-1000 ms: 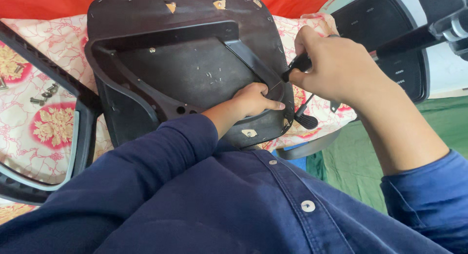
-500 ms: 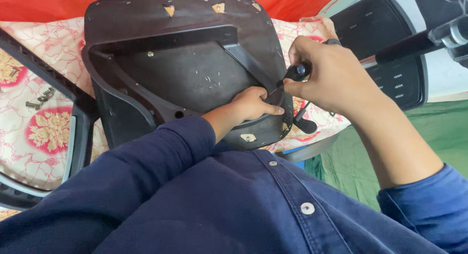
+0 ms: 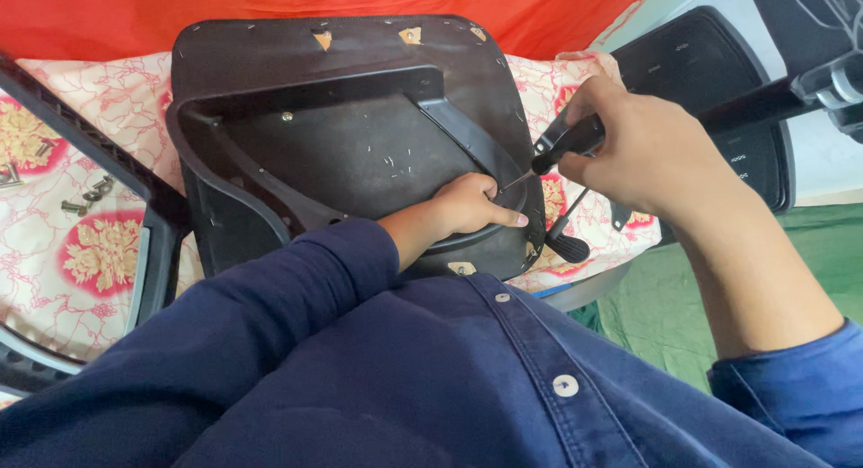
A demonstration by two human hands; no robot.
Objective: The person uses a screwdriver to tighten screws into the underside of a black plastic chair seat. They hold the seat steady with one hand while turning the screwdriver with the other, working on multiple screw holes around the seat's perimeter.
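Observation:
An upturned dark brown chair seat [image 3: 360,144] lies on a patterned cloth, its black metal bracket [image 3: 297,108] facing up. My left hand [image 3: 472,207] rests on the seat's near right edge, fingers curled beside the bracket arm. My right hand [image 3: 647,153] grips the black handle of a screwdriver [image 3: 566,146], whose thin shaft points down-left to the spot next to my left fingers. A black lever with a paddle end [image 3: 566,243] sticks out below the seat's right edge.
Loose bolts [image 3: 85,198] lie on the cream and red floral cloth [image 3: 81,261] at left. A black curved frame [image 3: 108,171] crosses the left side. A black chair back [image 3: 728,81] and a metal column [image 3: 836,81] sit at right, above green fabric [image 3: 719,306].
My right hand with the screwdriver has shifted slightly, with the tip staying at the seat's right edge. My left hand has kept its place on the seat.

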